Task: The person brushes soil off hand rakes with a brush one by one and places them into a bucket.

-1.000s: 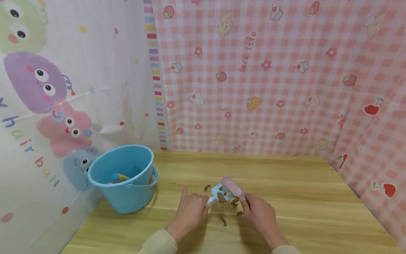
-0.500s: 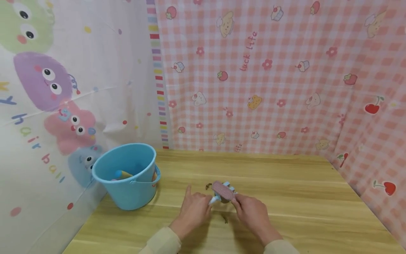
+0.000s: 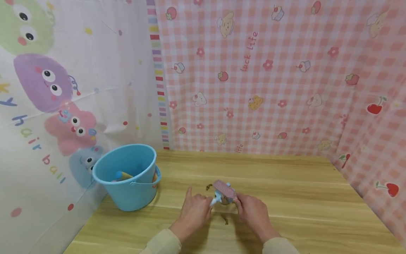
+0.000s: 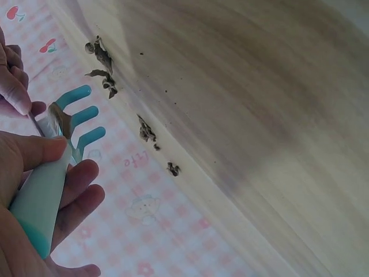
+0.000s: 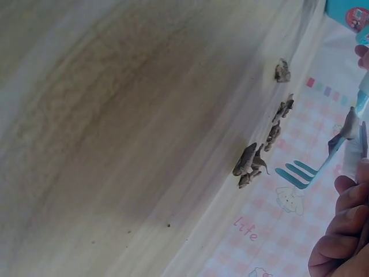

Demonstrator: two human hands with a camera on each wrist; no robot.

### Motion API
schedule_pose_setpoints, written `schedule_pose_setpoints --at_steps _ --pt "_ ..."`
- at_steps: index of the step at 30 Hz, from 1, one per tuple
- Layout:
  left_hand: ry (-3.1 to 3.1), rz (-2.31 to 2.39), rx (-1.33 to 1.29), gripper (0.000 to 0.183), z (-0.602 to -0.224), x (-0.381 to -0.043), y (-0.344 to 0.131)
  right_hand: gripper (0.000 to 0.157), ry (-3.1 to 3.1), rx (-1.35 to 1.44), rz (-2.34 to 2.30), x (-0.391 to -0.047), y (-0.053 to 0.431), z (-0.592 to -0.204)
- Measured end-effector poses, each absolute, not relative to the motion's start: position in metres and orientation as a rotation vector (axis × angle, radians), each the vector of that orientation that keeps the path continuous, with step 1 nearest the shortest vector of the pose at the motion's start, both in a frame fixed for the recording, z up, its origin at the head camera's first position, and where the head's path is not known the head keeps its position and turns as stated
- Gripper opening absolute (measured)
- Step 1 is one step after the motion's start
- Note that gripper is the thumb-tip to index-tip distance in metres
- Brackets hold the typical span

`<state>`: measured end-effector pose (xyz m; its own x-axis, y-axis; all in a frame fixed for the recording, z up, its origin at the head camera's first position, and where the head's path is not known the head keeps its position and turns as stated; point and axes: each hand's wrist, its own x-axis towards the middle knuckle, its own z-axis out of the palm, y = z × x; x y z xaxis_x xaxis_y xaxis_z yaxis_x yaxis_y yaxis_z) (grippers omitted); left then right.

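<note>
My left hand [image 3: 195,211] grips the pale handle of a small toy garden rake [image 4: 43,196], whose blue tines point away from the fingers. A brown clump [image 5: 349,124] clings to the rake's head. In my right hand [image 3: 253,213] is a pink brush [image 3: 223,189] with a dotted oval back, held by its handle. The brush lies across the rake's head in the head view and covers much of it; whitish bristles show in the wrist views. Below and around them, dry brown curled bits [image 4: 102,57] are scattered on the wooden table [image 3: 301,197].
A blue bucket [image 3: 130,197] stands at the table's left side, with a blue-and-yellow item [image 3: 123,175] inside. Another brown bit [image 3: 225,220] lies between my forearms. A pink checked curtain [image 3: 269,88] hangs behind the table, and a white cartoon-print sheet [image 3: 108,88] hangs on the left.
My right hand has moved the brush leftward, from the rake's far right edge to across its head. The left hand and rake stay nearly in place.
</note>
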<state>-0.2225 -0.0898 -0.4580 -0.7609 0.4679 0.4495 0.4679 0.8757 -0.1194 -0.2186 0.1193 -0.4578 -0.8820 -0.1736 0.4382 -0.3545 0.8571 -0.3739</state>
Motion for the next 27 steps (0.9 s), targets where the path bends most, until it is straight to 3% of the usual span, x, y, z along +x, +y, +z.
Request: schedule_pose_setpoints --at_steps 27 --pt "-2.601 0.011 -0.682 0.016 -0.456 -0.216 -0.094 0.015 -2.654 0.341 0.718 -0.231 0.130 -0.456"
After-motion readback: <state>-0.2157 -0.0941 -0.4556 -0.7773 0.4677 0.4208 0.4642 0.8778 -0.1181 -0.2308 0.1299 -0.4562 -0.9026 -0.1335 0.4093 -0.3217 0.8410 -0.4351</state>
